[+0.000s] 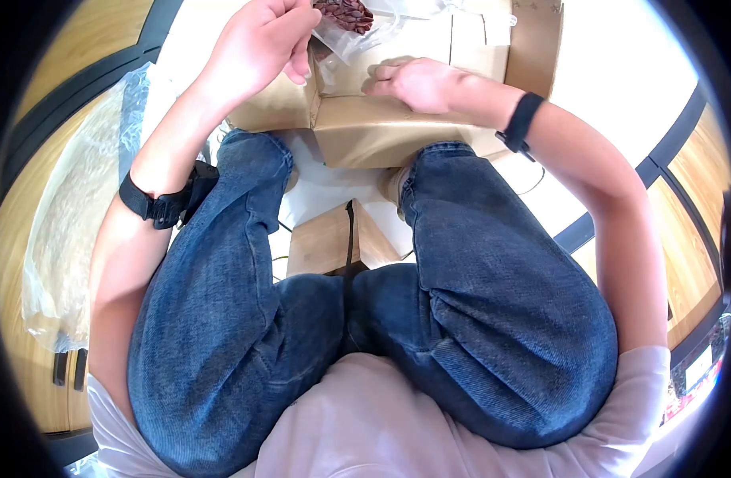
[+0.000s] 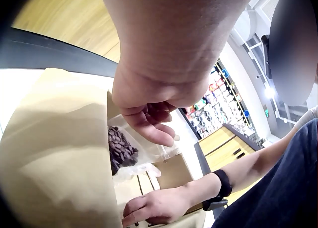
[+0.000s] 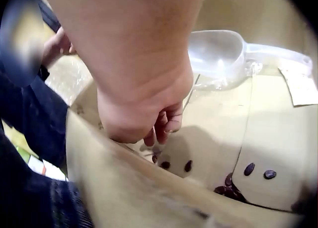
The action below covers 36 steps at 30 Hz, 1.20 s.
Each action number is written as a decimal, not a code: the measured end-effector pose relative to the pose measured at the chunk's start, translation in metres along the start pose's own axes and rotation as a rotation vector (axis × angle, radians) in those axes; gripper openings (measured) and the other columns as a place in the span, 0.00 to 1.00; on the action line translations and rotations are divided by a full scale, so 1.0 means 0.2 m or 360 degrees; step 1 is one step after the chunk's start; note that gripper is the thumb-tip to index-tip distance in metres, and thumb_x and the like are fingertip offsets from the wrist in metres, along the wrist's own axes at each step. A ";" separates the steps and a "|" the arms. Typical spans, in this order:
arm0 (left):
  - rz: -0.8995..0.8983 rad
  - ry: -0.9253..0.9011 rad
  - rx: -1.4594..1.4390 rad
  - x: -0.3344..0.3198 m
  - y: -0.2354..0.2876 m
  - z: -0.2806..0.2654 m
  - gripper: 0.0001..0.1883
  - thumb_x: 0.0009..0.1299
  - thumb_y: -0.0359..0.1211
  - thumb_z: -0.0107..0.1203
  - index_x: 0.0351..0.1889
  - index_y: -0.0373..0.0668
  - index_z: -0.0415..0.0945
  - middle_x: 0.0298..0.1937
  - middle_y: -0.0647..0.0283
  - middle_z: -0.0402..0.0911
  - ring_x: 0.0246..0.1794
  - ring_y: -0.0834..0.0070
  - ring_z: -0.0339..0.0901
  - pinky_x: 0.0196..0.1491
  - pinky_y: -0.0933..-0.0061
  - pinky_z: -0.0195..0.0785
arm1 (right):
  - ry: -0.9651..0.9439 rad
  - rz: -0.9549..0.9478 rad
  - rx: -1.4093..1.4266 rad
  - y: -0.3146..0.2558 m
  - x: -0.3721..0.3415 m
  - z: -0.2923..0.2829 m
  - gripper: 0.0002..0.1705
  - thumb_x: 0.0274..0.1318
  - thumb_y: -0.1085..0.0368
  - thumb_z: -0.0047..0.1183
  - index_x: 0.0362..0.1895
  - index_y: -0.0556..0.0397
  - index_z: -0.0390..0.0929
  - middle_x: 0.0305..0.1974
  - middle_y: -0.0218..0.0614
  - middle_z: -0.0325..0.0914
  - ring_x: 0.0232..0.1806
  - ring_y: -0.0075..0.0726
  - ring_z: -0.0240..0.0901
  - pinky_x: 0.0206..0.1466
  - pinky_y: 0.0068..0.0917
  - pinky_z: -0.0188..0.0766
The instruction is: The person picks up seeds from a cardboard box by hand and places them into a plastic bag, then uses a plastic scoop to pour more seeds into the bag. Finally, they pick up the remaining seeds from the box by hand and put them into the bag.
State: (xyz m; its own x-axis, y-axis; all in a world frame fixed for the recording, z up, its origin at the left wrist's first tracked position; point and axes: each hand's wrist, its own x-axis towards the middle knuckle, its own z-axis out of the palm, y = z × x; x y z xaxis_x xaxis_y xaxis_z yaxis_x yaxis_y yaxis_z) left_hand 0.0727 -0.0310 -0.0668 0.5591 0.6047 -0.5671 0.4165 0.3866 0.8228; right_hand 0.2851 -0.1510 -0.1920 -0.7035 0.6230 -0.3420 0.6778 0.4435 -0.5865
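Note:
A cardboard box (image 1: 381,131) stands open in front of the person's knees. My right hand (image 1: 420,84) reaches inside it, fingers bent down toward the box floor; in the right wrist view, the right hand (image 3: 149,108) is just above a few loose dark seeds (image 3: 188,166). Any seed between its fingertips is too hidden to tell. My left hand (image 1: 263,46) hovers over the box's left side, beside a clear bag of dark red seeds (image 1: 348,14). Its fingers are loosely curled in the left wrist view, where the left hand (image 2: 154,106) shows nothing held.
Inside the box, a clear plastic scoop (image 3: 216,54) lies at the far side, near a white paper slip (image 3: 300,86). More seeds (image 3: 228,190) gather at a flap edge. Clear plastic wrap (image 1: 79,215) lies at the left; a wooden block (image 1: 326,239) is between the legs.

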 end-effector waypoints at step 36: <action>-0.0013 -0.0086 -0.0053 0.01 0.02 0.01 0.10 0.75 0.31 0.45 0.30 0.40 0.67 0.18 0.64 0.73 0.15 0.77 0.72 0.20 0.77 0.69 | -0.0323 0.0397 0.0390 0.26 -0.29 0.10 0.11 0.56 0.71 0.48 0.41 0.55 0.81 0.40 0.45 0.81 0.44 0.50 0.77 0.53 0.38 0.73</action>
State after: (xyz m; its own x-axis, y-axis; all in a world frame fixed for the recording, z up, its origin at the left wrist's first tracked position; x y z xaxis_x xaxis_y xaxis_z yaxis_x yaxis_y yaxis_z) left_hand 0.0770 -0.0298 -0.0651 0.5942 0.5630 -0.5744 0.3980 0.4148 0.8182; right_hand 0.3564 -0.1777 -0.2169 -0.5684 0.5411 -0.6198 0.7794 0.1129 -0.6163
